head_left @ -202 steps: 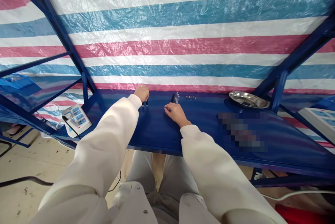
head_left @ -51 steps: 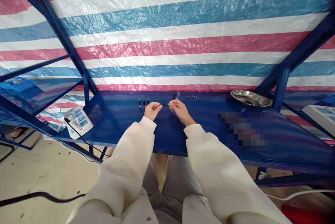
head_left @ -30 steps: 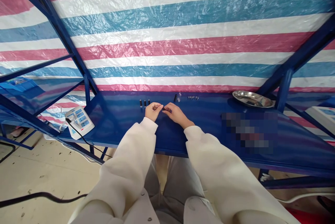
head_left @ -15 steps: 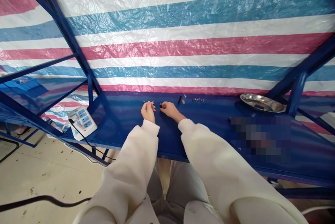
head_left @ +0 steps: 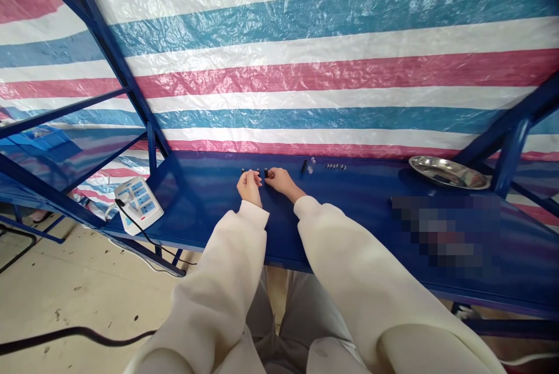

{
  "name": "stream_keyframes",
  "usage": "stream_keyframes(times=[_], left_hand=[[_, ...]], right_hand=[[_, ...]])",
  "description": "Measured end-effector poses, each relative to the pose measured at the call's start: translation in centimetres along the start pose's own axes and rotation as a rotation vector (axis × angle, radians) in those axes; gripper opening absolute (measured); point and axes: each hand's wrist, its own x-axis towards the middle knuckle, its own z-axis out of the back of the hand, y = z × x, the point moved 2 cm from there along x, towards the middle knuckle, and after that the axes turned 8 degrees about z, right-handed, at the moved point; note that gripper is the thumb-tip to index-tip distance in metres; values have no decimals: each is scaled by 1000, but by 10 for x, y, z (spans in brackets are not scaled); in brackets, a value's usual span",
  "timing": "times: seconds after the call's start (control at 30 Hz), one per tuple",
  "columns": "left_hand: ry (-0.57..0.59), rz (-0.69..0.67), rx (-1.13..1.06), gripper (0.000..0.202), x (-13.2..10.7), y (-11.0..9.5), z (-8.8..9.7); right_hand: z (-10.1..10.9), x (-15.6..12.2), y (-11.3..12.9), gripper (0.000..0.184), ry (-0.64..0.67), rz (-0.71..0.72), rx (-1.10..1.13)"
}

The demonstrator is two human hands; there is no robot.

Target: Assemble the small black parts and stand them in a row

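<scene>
My right hand (head_left: 280,180) pinches a small black cylinder (head_left: 266,173) upright, at or just above the blue tabletop (head_left: 209,187). Close beside it on the left, my left hand (head_left: 250,186) has its fingers drawn together; whatever they hold, if anything, is hidden. Small dark pieces (head_left: 243,170) show just behind the left fingers, partly covered. To the right of my right hand lie another black cylinder (head_left: 304,165) and some small clear plastic pieces (head_left: 311,165). Farther right is a row of several small shiny metal parts (head_left: 335,167).
A shiny oval metal tray (head_left: 449,172) rests at the back right, near a blue frame post. A blurred-out patch (head_left: 445,234) covers something at the right front. On the left end sits a white power strip (head_left: 140,205) with a black cable. Striped sheeting (head_left: 305,71) hangs behind.
My right hand has moved slightly left with the black cylinder, nearer my left hand. My left hand keeps nearly the same pose. The view has turned a little, shifting the tray and parts rightward.
</scene>
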Motion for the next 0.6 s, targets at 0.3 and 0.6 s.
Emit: stream_keyframes(times=[0.3,0.6], left_hand=[[6,0,8,28,1,1,0],[28,-25,31,27,5,6,3]], right_hand=[[2,2,-1,10,44,15,-12],[5,4,4,9,105,-38,-27]])
